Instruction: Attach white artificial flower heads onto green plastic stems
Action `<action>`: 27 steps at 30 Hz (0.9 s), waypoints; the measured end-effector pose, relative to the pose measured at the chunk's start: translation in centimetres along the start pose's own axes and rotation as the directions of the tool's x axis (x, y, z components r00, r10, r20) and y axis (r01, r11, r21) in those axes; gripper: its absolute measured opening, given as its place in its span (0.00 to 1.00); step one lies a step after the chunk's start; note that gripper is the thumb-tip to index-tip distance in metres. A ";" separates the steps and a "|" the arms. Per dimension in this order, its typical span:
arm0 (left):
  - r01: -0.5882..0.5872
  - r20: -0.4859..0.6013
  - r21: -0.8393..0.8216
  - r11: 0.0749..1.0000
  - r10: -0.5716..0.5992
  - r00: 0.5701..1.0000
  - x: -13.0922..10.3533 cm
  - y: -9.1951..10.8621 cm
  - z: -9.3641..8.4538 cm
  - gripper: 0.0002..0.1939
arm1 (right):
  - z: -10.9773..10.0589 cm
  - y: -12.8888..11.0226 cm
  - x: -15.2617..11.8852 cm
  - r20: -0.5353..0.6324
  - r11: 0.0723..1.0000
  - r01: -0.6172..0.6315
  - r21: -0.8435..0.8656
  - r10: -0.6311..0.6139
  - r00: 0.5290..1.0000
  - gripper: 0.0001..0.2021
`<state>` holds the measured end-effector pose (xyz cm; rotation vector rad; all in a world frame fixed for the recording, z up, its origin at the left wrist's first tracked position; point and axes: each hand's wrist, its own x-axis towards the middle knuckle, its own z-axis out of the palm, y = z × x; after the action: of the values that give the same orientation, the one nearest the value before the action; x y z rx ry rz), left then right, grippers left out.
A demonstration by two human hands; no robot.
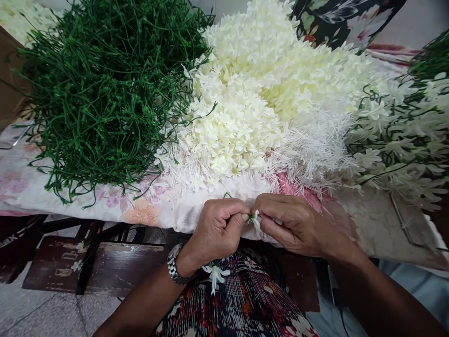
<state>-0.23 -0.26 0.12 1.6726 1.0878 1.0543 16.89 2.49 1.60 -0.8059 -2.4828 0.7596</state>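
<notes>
Near the front edge of the cloth-covered table, my left hand pinches a thin green stem. Close against it, my right hand pinches a small white flower at the stem's tip. The fingertips of both hands nearly meet. Another white flower hangs just below my left hand, over the patterned clothing; its stem is mostly hidden. Beyond the hands lie a heap of pale cream blossoms and a pile of thin white strands. A large tangle of green stems fills the left side.
Finished-looking white flowers on green stems lie at the right. A bent metal wire rests near the right front. The floral cloth covers the table. A brown box stands at the far left, and a dark wooden bench is below.
</notes>
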 end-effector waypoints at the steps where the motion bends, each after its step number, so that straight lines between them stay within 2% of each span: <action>1: -0.012 -0.017 0.006 1.000 0.012 1.000 0.0 0.0 0.1 0.12 | 0.0 -0.1 0.0 -0.008 1.000 -0.003 -0.013 0.002 1.000 0.11; 6: -0.035 -0.030 0.020 0.999 0.035 0.999 0.0 -0.1 0.2 0.11 | 0.3 -0.4 -0.2 -0.058 1.000 -0.011 -0.028 0.010 0.998 0.11; 12: -0.047 -0.055 0.006 0.999 0.048 0.997 0.1 -0.2 0.3 0.12 | 0.6 -0.4 -0.3 -0.047 0.999 -0.045 -0.022 0.044 0.998 0.10; 17: -0.035 -0.061 -0.013 0.999 0.034 0.998 0.1 -0.2 0.3 0.11 | 0.5 -0.4 0.0 -0.064 1.000 -0.019 -0.023 0.017 0.998 0.10; 19: 0.020 -0.060 -0.068 0.997 -0.024 0.998 0.1 -0.1 0.2 0.10 | 0.2 -0.6 0.1 -0.067 0.998 -0.027 -0.056 0.023 0.997 0.11; 22: 0.165 -0.029 -0.211 0.964 -0.175 0.984 0.2 0.1 -0.1 0.10 | -0.2 -1.1 0.3 -0.071 0.991 -0.058 -0.119 0.050 0.996 0.11; 27: 0.325 0.010 -0.480 0.815 -0.365 0.931 0.2 0.0 -0.4 0.09 | -0.3 -1.8 0.7 -0.136 0.985 -0.077 -0.152 0.056 0.989 0.12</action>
<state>-0.57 -0.01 0.22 1.0001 1.0314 1.0495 15.75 1.80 3.11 -0.9675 -2.4294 0.5192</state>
